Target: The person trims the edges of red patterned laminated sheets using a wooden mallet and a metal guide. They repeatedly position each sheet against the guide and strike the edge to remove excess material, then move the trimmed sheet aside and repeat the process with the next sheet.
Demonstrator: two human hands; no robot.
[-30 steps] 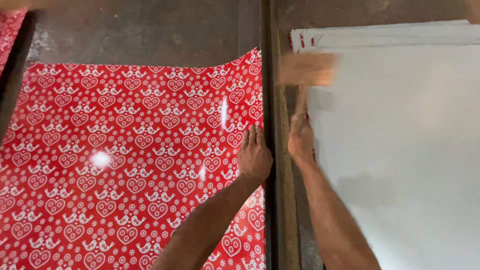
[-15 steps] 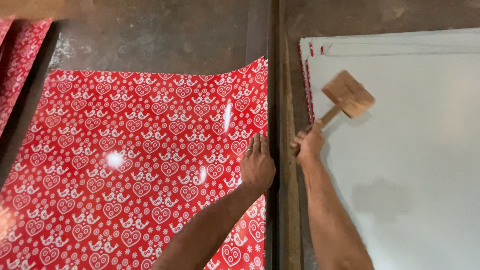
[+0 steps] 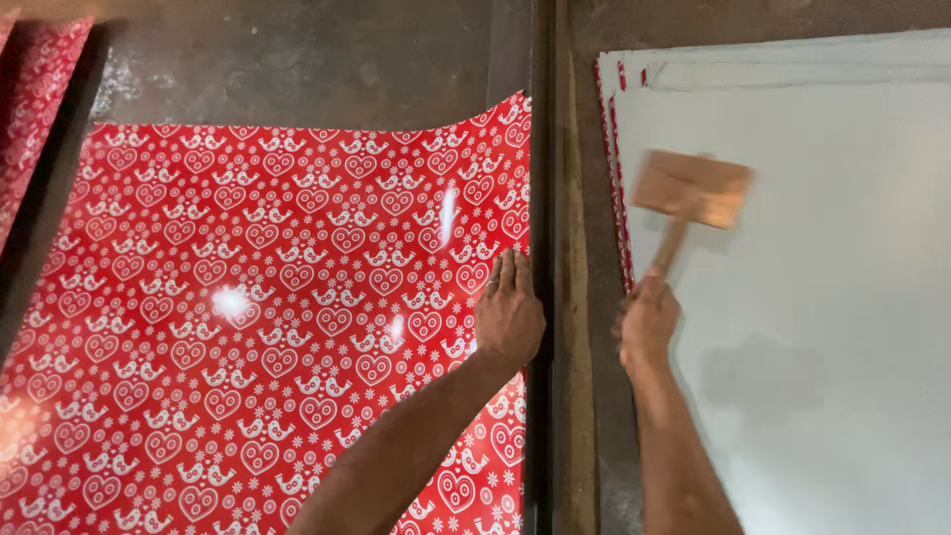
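the fingers of the left hand (image 3: 509,315) lie flat and together, palm down, pressing the right edge of the red patterned sheet (image 3: 267,317) where it meets the dark metal rail (image 3: 541,198); they hold nothing, only pin the sheet. the right hand (image 3: 649,322) is closed in a fist around the handle of a wooden mallet (image 3: 690,193), whose block head is blurred and tilted above the hand, over the pale side.

half a second ago the mallet head sat lower and closer to the rail; a second ago it was up near the top of the rail. now it is raised and swung out to the right, which reads as the lift between blows, so the hammering along the edge looks to be in progress. the left hand has kept its place on the sheet through all three moments, so the sheet's edge is held against the rail.

outward, the glossy red sheet with white hearts and birds spreads left across a grey worktable (image 3: 297,59). right of the rail lies a stack of white sheets (image 3: 812,327), red showing at its left edges.
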